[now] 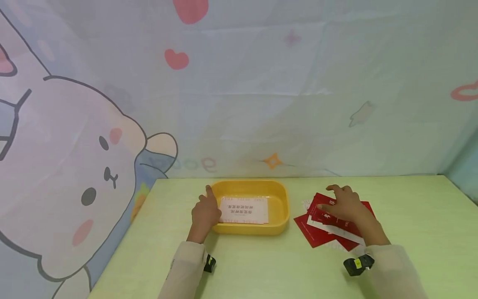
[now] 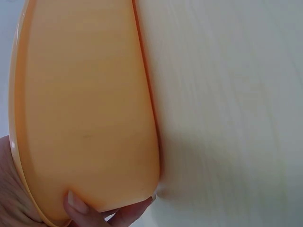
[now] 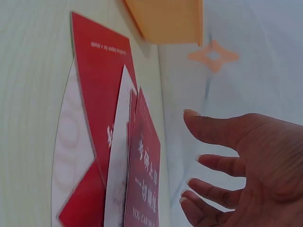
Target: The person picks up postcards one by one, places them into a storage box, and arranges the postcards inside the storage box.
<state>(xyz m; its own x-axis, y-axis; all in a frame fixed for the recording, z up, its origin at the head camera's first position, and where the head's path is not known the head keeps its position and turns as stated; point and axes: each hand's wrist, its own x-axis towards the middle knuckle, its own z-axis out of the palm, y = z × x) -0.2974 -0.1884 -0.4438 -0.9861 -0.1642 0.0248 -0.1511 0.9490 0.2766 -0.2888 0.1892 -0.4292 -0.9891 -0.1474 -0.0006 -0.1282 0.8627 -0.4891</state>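
Note:
A yellow plastic basin (image 1: 251,229) stands on the table, and a white printed card (image 1: 244,211) lies flat inside it. My left hand (image 1: 206,211) holds the basin's left end; in the left wrist view its fingers (image 2: 81,208) curve around the basin's end below the rim. To the right is a loose, overlapping pile of red and white cards (image 1: 315,234). Over this pile hovers my right hand (image 1: 345,203), thumb and fingers apart. In the right wrist view the hand (image 3: 265,165) is raised above the top red card (image 3: 144,175), with nothing between its fingers.
The light table (image 1: 254,270) ends at a hanging cloth (image 1: 254,116) printed with hearts and a large cartoon animal. Black wrist cameras sit at both cuffs. The basin is left of the card pile, a short gap between them.

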